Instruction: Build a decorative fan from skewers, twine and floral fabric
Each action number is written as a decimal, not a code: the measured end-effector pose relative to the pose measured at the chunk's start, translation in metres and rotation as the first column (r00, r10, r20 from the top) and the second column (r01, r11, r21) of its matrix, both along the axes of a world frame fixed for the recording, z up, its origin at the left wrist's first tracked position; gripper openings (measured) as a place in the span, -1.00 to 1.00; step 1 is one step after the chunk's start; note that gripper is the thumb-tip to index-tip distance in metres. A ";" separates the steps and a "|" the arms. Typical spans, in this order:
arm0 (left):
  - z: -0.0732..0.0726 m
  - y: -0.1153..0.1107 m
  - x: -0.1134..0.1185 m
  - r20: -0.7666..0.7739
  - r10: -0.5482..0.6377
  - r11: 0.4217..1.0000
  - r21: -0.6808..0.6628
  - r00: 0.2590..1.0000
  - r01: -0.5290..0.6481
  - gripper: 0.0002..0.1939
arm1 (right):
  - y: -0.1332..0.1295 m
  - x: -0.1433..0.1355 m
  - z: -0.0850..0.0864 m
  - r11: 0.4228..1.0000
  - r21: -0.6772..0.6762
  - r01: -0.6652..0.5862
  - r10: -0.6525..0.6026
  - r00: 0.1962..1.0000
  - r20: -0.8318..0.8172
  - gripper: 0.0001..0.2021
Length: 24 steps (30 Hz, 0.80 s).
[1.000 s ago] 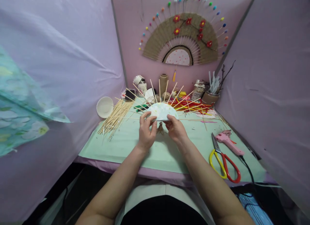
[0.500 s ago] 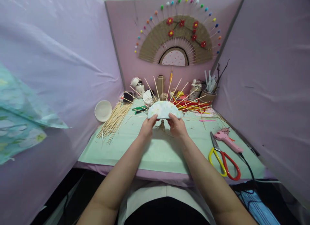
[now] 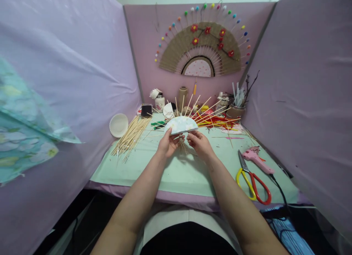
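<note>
Lower right of frame: scissors (image 3: 248, 172) on surface (image 3: 189, 180), pink glue gun (image 3: 259, 162) just beside. Centre: left hand (image 3: 168, 144) pinching half-disc (image 3: 180, 124), pale floral, by lower edge, thumb on top; right hand (image 3: 200, 144) half-curled beside tassel (image 3: 182, 144), cannot tell if gripping. Thin sticks (image 3: 177, 106) radiating beyond half-disc. Top: large fan (image 3: 176, 51) on wall (image 3: 143, 39).

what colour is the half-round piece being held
The half-round piece is pale blue with faint whitish, yellowish patches, in the head view.
</note>
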<state>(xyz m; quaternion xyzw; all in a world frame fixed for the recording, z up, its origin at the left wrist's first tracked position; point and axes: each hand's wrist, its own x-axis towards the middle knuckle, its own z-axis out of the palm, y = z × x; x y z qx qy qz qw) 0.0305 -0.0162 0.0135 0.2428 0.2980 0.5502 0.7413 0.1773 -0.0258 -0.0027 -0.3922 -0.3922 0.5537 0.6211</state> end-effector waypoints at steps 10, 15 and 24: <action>-0.003 0.000 0.003 -0.041 0.120 0.992 0.039 0.992 -0.118 -0.77 | 0.002 0.010 -0.002 0.958 0.066 0.278 -0.277 0.961 -0.020 -0.69; -0.004 0.000 0.003 -0.046 0.126 0.992 0.011 0.991 -0.125 -0.77 | -0.002 0.007 0.000 0.899 0.193 0.393 -0.420 0.899 0.124 -0.74; -0.005 0.000 0.004 -0.034 0.103 0.994 -0.034 0.994 -0.104 -0.74 | -0.004 0.013 -0.003 0.764 0.437 0.475 -0.637 0.662 0.394 -0.80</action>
